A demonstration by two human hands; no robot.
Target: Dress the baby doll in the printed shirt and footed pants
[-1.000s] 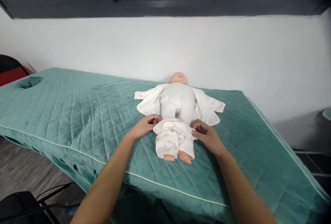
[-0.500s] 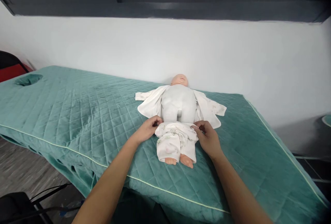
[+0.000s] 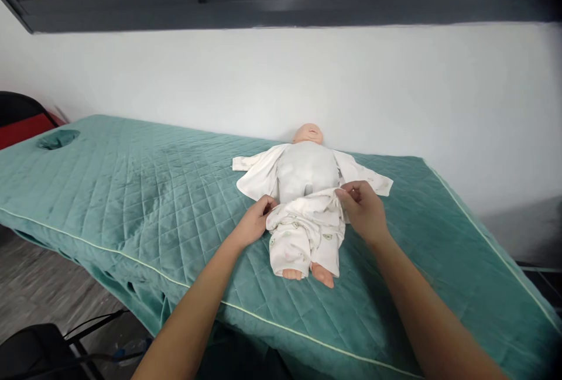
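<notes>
Both hands pinch the waistband of the white patterned trousers [image 3: 307, 233], left hand [image 3: 254, 225] and right hand [image 3: 364, 211] fingers closed on it, on the doll [image 3: 309, 169] lying face-up at centre frame on the green bed [image 3: 132, 192]

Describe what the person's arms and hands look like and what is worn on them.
The left forearm and right forearm are bare, with no sleeve in view. The left hand and right hand are ungloved; no watch, bracelet or ring shows on the visible sides.

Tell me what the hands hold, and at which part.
Both grip the waistband of the white trousers on the doll: left hand on one side, right hand on the other.
</notes>
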